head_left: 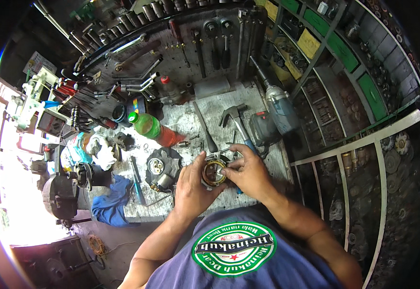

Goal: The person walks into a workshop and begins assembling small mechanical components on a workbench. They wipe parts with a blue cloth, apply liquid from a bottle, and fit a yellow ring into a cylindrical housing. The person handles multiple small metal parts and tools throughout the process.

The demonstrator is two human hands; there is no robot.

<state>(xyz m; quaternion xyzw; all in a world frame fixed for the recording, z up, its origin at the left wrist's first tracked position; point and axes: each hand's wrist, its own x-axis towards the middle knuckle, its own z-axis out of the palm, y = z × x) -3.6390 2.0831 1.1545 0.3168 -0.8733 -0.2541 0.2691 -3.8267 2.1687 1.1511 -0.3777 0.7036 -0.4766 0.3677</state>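
Note:
Near the front of the workbench [181, 108], a round metal part with a brass-coloured ring inside its rim [205, 174] sits between my hands. My left hand [190, 189] is closed around its left side, thumb along the near edge. From the right, my right hand [251, 177] grips the part, thumb reaching into the opening and index finger curled over the far rim. What the thumb presses on is too small to make out. To the left lies a dark housing with a scalloped edge [171, 163]. A claw hammer [239, 124] and a file-like bar [204, 126] lie beyond the hands.
A green-capped bottle of red liquid [153, 129] lies tilted at the left, near a blue-handled screwdriver [137, 185] and a blue cloth [111, 202]. A bench vise [61, 192] is at the left edge. A cordless impact wrench [281, 108] stands right, beside parts shelves [338, 149].

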